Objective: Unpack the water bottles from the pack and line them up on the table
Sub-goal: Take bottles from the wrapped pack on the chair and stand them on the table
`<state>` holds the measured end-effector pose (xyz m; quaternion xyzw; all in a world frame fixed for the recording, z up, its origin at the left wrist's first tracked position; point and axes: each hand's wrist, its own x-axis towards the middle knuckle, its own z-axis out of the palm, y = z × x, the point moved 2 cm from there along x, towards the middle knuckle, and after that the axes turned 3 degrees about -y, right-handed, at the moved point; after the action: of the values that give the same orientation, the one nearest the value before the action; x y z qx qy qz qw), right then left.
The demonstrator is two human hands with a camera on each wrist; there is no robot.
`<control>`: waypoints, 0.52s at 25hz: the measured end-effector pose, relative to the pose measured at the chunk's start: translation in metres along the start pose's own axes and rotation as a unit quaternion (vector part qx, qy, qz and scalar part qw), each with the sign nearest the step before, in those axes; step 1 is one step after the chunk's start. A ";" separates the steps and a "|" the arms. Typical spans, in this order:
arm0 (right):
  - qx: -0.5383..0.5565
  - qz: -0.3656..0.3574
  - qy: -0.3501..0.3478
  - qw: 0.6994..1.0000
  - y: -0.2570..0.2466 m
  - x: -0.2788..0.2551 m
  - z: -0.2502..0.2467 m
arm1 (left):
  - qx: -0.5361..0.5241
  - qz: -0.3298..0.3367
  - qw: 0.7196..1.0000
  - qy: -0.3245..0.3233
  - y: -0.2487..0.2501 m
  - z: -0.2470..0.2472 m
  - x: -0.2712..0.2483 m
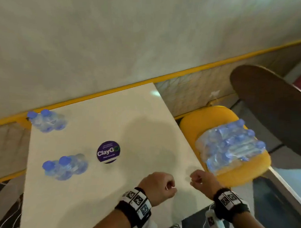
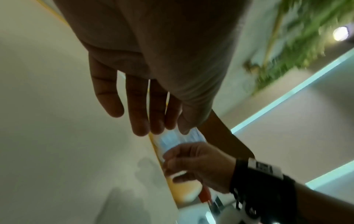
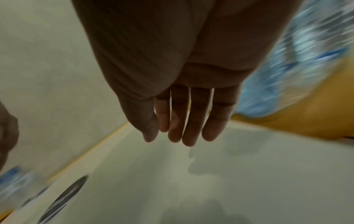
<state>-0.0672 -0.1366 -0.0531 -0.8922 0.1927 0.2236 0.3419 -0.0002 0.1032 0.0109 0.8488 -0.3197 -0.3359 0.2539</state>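
Observation:
The shrink-wrapped pack of blue-capped water bottles (image 1: pixel 230 146) lies on a yellow chair (image 1: pixel 247 173) to the right of the white table (image 1: pixel 128 123). Two small clusters of bottles stand on the table: one at the far left corner (image 1: pixel 46 119), one nearer on the left (image 1: pixel 65 166). My left hand (image 1: pixel 168 187) and right hand (image 1: pixel 195 180) hover over the table's near right part, fingers loosely curled, holding nothing. The left wrist view shows the left hand's fingers (image 2: pixel 141 106) hanging relaxed. The right wrist view shows the same of the right hand (image 3: pixel 182 121), with the pack (image 3: pixel 306 60) blurred beside it.
A round purple ClayGo sticker (image 1: pixel 108 151) marks the middle of the table. A dark round tabletop (image 1: pixel 272 109) stands behind the chair at right. A wall with a yellow rail (image 1: pixel 183 73) runs along the table's far edge.

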 end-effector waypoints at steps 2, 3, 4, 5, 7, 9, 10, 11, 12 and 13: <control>0.042 0.054 0.062 0.996 0.063 -0.019 -0.037 | -0.008 0.035 0.997 -0.072 0.052 0.034 0.052; 0.072 0.083 0.102 0.989 0.091 -0.027 -0.054 | -0.018 0.039 0.994 -0.100 0.076 0.051 0.076; 0.114 0.107 0.144 0.977 0.119 -0.032 -0.068 | -0.028 0.038 0.992 -0.119 0.098 0.067 0.097; 0.150 0.136 0.184 0.962 0.142 -0.032 -0.082 | -0.039 0.031 0.991 -0.125 0.117 0.081 0.114; 0.196 0.173 0.239 0.935 0.169 -0.026 -0.108 | -0.087 0.003 0.990 -0.112 0.142 0.105 0.143; 0.205 0.186 0.261 0.925 0.188 -0.010 -0.130 | -0.169 -0.064 0.980 -0.080 0.159 0.131 0.166; 0.202 0.180 0.263 0.926 0.195 0.001 -0.137 | -0.209 -0.104 0.971 -0.046 0.165 0.140 0.173; 0.201 0.176 0.264 0.927 0.199 0.011 -0.142 | -0.239 -0.142 0.961 -0.006 0.171 0.145 0.177; 0.205 0.172 0.267 0.926 0.203 0.022 -0.145 | -0.264 -0.172 0.948 0.035 0.176 0.149 0.180; 0.215 0.172 0.274 0.921 0.205 0.031 -0.145 | -0.284 -0.196 0.936 0.070 0.179 0.151 0.183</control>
<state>-0.1045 -0.3855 -0.0802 -0.7765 0.4730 -0.0210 0.4159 -0.0736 -0.1792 -0.0453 0.8086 -0.0191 -0.3954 0.4353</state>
